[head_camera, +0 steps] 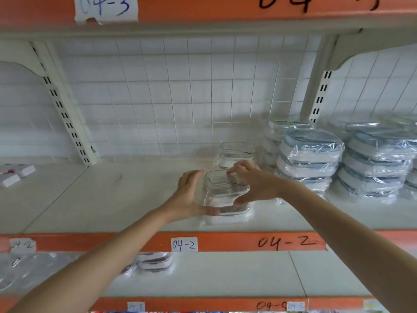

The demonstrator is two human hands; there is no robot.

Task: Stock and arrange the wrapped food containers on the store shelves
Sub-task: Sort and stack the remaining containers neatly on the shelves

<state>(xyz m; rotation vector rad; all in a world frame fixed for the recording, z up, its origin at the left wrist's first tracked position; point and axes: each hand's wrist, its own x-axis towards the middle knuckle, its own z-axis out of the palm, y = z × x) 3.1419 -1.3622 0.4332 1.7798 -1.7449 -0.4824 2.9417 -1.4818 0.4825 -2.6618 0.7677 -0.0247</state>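
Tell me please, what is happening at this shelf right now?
A person is stocking the shelf labelled 04-2. Both hands are at a clear wrapped container that sits on top of another wrapped container near the front edge. The right hand curls over it from the right, thumb at the front; the left hand lies open against its left side. Behind stands one more clear container, and to the right are stacks of blue-lidded wrapped containers.
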